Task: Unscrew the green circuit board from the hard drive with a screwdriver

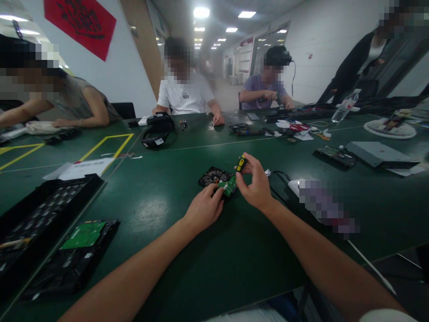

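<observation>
Near the middle of the table lies a black hard drive (211, 175) with a green circuit board (229, 186) on its near right side. My left hand (205, 206) has its fingers closed at the board's near left edge, thumb and forefinger against it. In my right hand (255, 183) is a short yellow-and-black screwdriver (241, 163), pinched between thumb and fingers just above the board's right end. It leans down toward the board; its tip is too small to make out.
A black drive caddy with a green board (83, 235) and a long black tray (50, 212) lie left. To the right are a white power strip (311, 203), another drive (335, 156) and a grey metal box (382, 154). Several people sit or stand across the table.
</observation>
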`<action>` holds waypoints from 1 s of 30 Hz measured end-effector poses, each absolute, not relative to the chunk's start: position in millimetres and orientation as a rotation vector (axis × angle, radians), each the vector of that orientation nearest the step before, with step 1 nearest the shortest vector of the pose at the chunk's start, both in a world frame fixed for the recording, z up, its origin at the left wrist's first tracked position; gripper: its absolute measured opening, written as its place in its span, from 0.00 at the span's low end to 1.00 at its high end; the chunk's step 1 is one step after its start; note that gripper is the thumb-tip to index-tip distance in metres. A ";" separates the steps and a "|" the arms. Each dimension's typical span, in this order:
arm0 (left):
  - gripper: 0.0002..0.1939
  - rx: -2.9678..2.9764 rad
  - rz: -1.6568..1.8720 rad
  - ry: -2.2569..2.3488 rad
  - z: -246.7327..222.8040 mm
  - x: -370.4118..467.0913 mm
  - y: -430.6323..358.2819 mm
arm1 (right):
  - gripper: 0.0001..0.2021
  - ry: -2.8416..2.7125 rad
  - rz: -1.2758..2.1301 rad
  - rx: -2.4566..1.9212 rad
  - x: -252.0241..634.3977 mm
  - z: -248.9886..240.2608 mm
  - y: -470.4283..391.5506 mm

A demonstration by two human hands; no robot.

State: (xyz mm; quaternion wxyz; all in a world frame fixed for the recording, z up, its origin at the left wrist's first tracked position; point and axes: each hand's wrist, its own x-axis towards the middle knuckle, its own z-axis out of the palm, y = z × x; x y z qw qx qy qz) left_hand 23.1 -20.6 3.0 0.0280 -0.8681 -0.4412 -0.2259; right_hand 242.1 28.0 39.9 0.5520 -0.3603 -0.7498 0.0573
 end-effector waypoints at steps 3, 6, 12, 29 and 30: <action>0.22 -2.675 -0.727 -1.365 -0.1 22.4 -19.7 | 0.32 -1.766 0.139 -0.859 241.5 38.8 29.0; 0.23 -2.675 -0.727 -1.349 -1.6 21.6 -18.5 | 0.32 -1.764 0.098 -0.860 242.0 38.7 29.6; 0.23 -2.692 -0.735 -1.318 0.8 20.9 -18.1 | 0.31 -1.774 0.078 -0.850 242.0 42.2 26.3; 0.23 -2.728 -0.685 -1.292 6.8 21.7 -18.9 | 0.30 -1.788 0.075 -0.854 242.0 41.8 27.4; 0.23 -2.733 -0.679 -1.293 6.7 21.5 -18.7 | 0.30 -1.784 0.073 -0.856 242.0 41.9 27.5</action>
